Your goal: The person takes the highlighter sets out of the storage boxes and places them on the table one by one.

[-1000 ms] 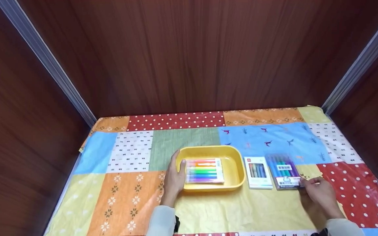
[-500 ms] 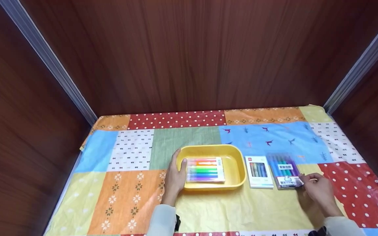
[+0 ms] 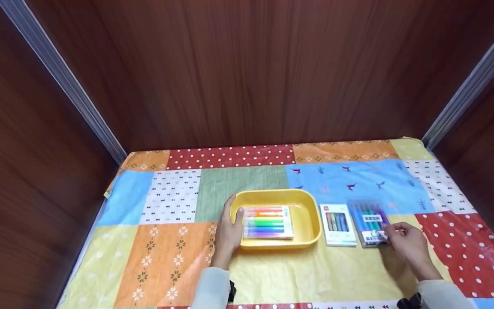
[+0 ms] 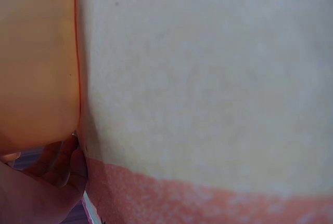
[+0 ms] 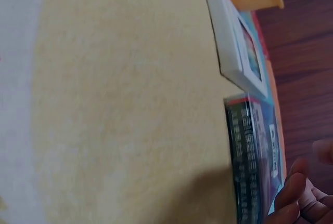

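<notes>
My left hand holds the left end of a yellow plastic tray, its thumb over the rim and its fingers along the outside. Inside the tray lies a clear pack of rainbow-coloured markers. To the right of the tray is a white box of pens with a window. Beside that box lies a clear pack of blue, green and purple markers. At this pack's lower right edge are the loosely bent fingertips of my right hand. In the right wrist view the fingers overlap the pack's side.
A patchwork-patterned cloth covers the table. Dark wood panels stand at the back and on both sides, joined by metal corner strips.
My right hand has shifted left, from the marker pack's lower right corner to over its right edge. The left hand, tray and packs stay in place.
</notes>
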`<state>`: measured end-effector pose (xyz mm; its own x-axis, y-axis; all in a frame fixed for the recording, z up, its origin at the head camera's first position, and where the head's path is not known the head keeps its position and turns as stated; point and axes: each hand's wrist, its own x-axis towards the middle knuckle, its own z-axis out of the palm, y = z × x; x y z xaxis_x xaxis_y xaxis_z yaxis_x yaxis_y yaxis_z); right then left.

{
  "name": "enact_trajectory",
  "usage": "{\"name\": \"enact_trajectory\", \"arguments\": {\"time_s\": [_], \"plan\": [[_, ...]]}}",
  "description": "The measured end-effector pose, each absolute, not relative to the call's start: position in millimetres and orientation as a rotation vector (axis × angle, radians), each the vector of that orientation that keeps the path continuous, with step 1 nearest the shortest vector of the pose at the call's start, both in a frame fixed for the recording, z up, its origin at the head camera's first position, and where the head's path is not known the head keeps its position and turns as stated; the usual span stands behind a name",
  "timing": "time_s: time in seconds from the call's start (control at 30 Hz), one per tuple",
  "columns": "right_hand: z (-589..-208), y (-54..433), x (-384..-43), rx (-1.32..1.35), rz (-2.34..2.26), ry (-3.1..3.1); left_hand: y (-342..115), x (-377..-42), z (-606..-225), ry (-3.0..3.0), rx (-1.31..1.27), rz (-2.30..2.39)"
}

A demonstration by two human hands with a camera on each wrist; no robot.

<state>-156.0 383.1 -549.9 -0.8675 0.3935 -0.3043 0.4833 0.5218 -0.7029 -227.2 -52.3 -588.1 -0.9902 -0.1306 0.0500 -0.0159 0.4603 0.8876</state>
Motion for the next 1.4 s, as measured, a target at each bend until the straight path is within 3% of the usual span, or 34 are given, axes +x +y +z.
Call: {"name": "enact_trajectory", "arguments": {"time_s": [1.4], "plan": [[-535, 299, -194, 0.448, -1.371, 2.815, -53, -227, -588, -2.598, 0.161, -1.551]]}}
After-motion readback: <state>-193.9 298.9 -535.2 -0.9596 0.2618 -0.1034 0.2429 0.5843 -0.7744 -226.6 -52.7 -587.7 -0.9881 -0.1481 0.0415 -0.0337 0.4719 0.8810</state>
